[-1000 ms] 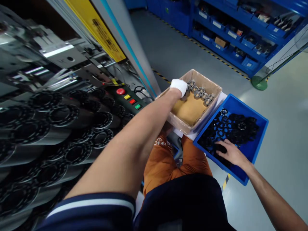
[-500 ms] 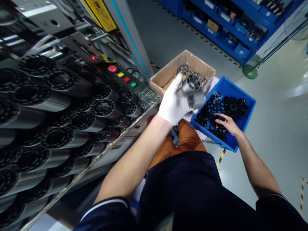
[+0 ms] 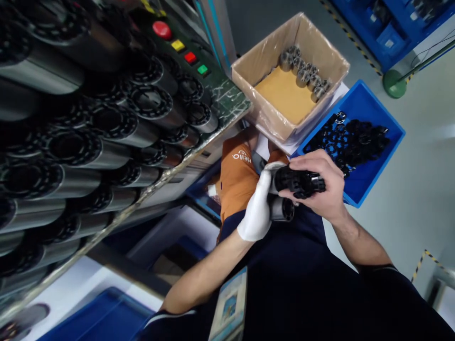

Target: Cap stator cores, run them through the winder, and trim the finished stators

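In front of my body, my white-gloved left hand (image 3: 258,208) is wrapped round metal cylinders (image 3: 280,210); two of them show in part. Bare fingers of my right hand (image 3: 329,182) grip several black plastic rings (image 3: 302,182), bunched at the end of the upper cylinder. My hands hide whether any ring sits inside it. Beyond the right hand, a blue bin (image 3: 369,184) contains a heap of loose black rings (image 3: 362,135). A cardboard box (image 3: 265,106) lined with clear film stands left of the bin, with several short metal cylinders (image 3: 303,78) along its far side.
At left, rows of larger metal cylinders (image 3: 142,106) with black ends crowd a bench with a worn metal edge (image 3: 167,175). A red button (image 3: 161,30) and coloured buttons sit at the bench's far corner. Blue shelving (image 3: 391,42) and a green stand base (image 3: 394,84) are at upper right.
My right hand has come out of the blue bin with black rings and met the left hand. The left hand has moved from above the cardboard box back towards my body, still holding the cylinders.
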`<action>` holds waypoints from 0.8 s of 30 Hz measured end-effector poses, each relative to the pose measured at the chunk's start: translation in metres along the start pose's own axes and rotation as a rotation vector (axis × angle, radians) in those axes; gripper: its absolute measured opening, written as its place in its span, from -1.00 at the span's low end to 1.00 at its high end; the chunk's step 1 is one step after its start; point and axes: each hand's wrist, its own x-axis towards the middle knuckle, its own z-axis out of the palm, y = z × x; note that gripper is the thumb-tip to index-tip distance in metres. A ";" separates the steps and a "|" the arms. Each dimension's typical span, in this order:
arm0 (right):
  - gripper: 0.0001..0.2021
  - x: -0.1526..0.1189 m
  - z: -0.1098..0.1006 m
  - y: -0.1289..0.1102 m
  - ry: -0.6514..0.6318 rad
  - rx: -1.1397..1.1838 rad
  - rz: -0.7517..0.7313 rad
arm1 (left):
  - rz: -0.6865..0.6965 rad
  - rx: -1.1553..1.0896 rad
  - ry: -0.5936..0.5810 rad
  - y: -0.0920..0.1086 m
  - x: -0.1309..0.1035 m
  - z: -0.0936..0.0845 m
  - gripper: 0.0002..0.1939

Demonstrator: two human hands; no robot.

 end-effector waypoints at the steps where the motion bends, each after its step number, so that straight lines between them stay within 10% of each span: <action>1: -0.58 0.001 0.007 -0.006 -0.003 -0.015 -0.027 | 0.088 0.053 0.011 0.002 -0.004 -0.001 -0.50; 24: -0.54 -0.003 0.003 -0.031 -0.155 -0.096 -0.006 | 0.246 0.396 -0.086 0.036 -0.033 -0.029 -0.51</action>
